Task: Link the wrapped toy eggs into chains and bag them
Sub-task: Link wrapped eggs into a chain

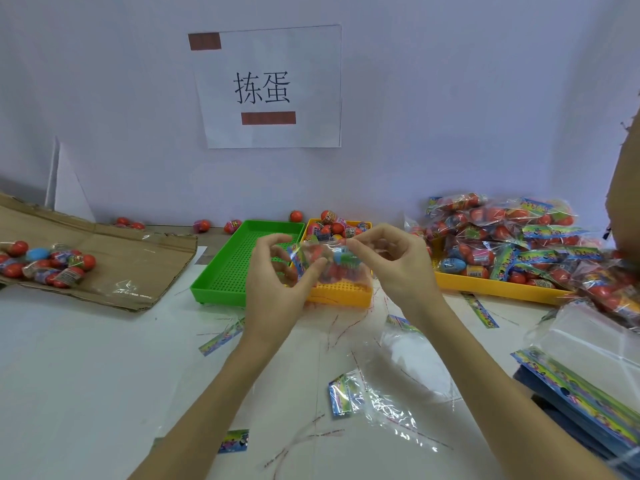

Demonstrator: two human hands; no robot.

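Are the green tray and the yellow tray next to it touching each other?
Touching. The head view shows the green tray and the small yellow tray side by side, walls meeting at their far corners with no gap; nearer, the left hand hides the seam.

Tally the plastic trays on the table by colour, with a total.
Green tray: 1
Yellow trays: 2, one beside the green one and one under the pile of bagged eggs
Total: 3
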